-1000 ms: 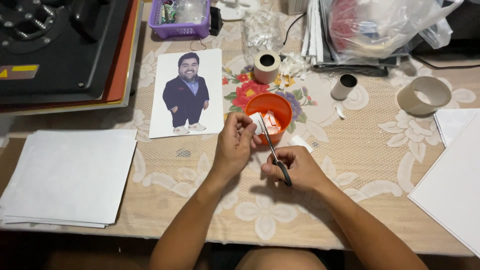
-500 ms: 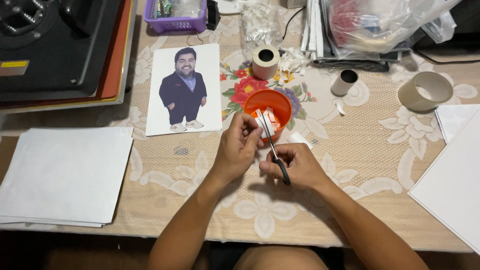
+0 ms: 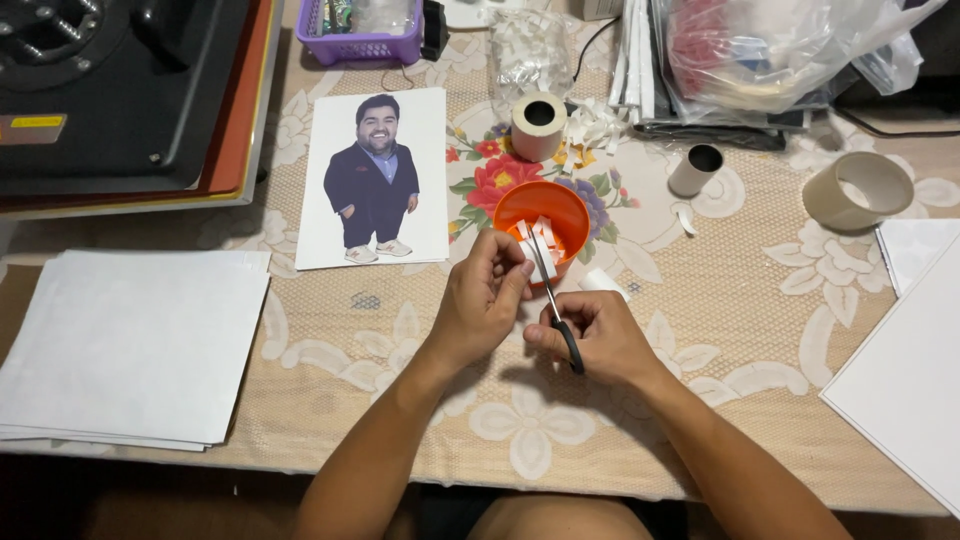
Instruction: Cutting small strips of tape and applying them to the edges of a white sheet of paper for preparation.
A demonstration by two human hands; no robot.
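My right hand (image 3: 598, 336) grips black-handled scissors (image 3: 553, 306), blades pointing up toward an orange bowl (image 3: 541, 208). My left hand (image 3: 484, 298) pinches a small white strip (image 3: 527, 247) at the blades, just in front of the bowl. Several cut white pieces lie inside the bowl. Both hands hover over the floral lace tablecloth (image 3: 700, 330) near the table's middle.
A printed cartoon figure of a man on a white sheet (image 3: 375, 178) lies left of the bowl. A white paper stack (image 3: 130, 345) sits at left, more sheets (image 3: 915, 370) at right. Tape rolls (image 3: 538, 126) (image 3: 858, 190), a small core (image 3: 695, 170), a purple basket (image 3: 362, 28), a black press machine (image 3: 110, 90) and plastic bags (image 3: 760, 50) line the back.
The hands stay at the bowl; the scissors and strip shift only slightly as the left hand's fingers adjust on the strip.
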